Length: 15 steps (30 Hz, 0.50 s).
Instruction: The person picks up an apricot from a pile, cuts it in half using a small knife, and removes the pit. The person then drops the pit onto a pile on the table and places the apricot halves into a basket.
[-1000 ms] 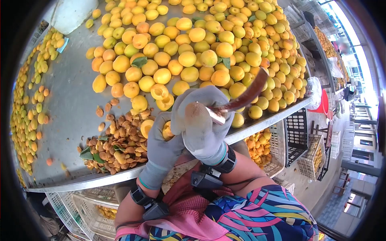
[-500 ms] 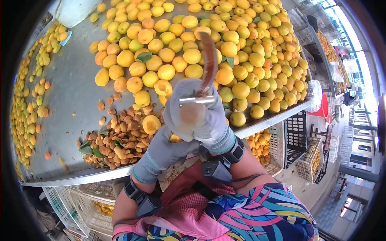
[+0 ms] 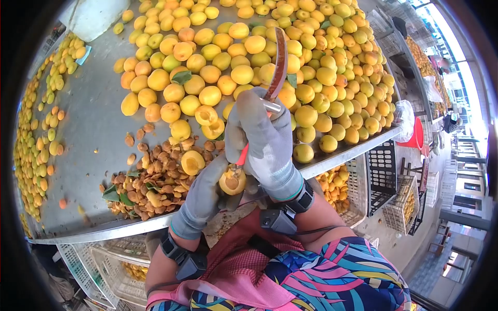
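My left hand, in a grey glove, is closed around an apricot whose cut, hollowed side faces up. My right hand, gloved too, grips a red-handled tool. A long curved reddish-brown piece with a metal collar sticks out beyond the right fist, and the red lower end comes out toward the apricot, its tip at the fruit. Left of my hands lies a heap of brown apricot stones with a cut apricot half on top. Opened apricots rest just above.
Many whole apricots cover the metal table, with another row along the left side. The table's raised edge runs in front of me. Plastic crates stand below, and a red bucket is at right.
My hands have drawn apart a little, and the cut apricot in my left hand now shows. The tool's red lower end has come into view at the fruit.
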Motion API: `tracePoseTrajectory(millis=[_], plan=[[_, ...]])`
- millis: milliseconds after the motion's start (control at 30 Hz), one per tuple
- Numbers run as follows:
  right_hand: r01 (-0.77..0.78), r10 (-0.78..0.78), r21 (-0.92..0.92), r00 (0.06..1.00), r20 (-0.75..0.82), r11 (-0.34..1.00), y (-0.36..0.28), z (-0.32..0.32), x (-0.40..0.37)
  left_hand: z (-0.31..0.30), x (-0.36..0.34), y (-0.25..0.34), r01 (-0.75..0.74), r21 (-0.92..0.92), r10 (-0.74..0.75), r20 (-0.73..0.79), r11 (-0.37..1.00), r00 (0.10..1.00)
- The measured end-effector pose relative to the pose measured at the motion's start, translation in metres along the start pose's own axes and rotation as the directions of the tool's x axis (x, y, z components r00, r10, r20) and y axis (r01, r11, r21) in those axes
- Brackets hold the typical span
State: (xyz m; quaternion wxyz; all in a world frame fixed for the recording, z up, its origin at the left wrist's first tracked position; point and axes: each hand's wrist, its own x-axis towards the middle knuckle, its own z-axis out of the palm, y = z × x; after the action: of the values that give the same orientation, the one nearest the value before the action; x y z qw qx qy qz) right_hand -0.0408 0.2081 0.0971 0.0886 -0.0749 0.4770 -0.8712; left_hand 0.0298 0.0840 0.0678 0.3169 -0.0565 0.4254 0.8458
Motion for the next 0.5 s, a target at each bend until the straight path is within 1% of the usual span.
tracePoseTrajectory(millis=[33,67,133,167,200,233,267,300,333,367,400,433,467,500], plan=[[-0.031,0.032,0.04,0.999,-0.019,0.999,-0.001,0.0,0.0,0.006,-0.002,-0.001,-0.058,0.228,0.095,-0.154,0.972,0.984],[-0.03,0.031,0.04,0.999,-0.019,0.999,0.001,-0.001,0.0,0.003,0.002,-0.009,-0.058,0.229,0.095,-0.154,0.972,0.984],[-0.098,0.104,0.124,0.993,-0.05,0.987,0.006,0.0,-0.003,-0.007,0.014,-0.035,-0.224,0.182,0.271,-0.305,0.958,0.913],[-0.1,0.107,0.123,0.993,-0.051,0.987,0.007,0.002,-0.006,-0.01,0.014,-0.043,-0.223,0.179,0.27,-0.307,0.958,0.913],[-0.05,0.063,0.137,0.994,-0.09,0.989,0.008,0.005,-0.009,-0.012,0.011,-0.048,-0.184,0.434,0.343,-0.325,0.882,0.881],[0.002,0.018,0.148,0.991,-0.129,0.989,0.009,0.007,-0.011,-0.015,0.01,-0.052,-0.119,0.657,0.419,-0.321,0.745,0.849],[0.001,0.018,0.149,0.991,-0.129,0.989,0.011,0.007,-0.013,-0.023,0.011,-0.059,-0.119,0.657,0.419,-0.321,0.745,0.849],[0.022,-0.013,0.143,0.998,-0.065,0.99,0.013,0.005,-0.015,-0.029,0.013,-0.061,-0.193,0.942,0.669,-0.044,0.276,0.742],[0.045,-0.045,0.138,0.999,-0.001,0.989,0.014,0.003,-0.017,-0.033,0.015,-0.063,-0.17,0.946,0.72,0.322,-0.278,0.615],[-0.03,0.034,-0.039,0.993,0.116,0.999,0.009,-0.004,-0.015,-0.035,0.014,-0.066,-0.171,0.945,0.72,0.324,-0.279,0.614],[-0.027,0.032,-0.04,0.993,0.116,0.999,0.009,-0.006,-0.015,-0.03,0.014,-0.06,-0.121,0.971,0.578,-0.019,0.204,0.816],[-0.012,0.016,-0.022,0.98,0.2,1.0,0.011,-0.008,-0.015,-0.028,0.014,-0.056,0.056,0.786,0.253,-0.264,0.615,0.931],[0.001,0.0,-0.003,0.959,0.282,1.0,0.012,-0.009,-0.015,-0.032,0.016,-0.06,0.055,0.788,0.252,-0.261,0.614,0.932],[-0.106,0.133,-0.109,0.951,0.278,0.988,0.003,-0.006,-0.014,-0.042,0.018,-0.069,-0.012,0.877,0.339,-0.173,0.481,0.925]])
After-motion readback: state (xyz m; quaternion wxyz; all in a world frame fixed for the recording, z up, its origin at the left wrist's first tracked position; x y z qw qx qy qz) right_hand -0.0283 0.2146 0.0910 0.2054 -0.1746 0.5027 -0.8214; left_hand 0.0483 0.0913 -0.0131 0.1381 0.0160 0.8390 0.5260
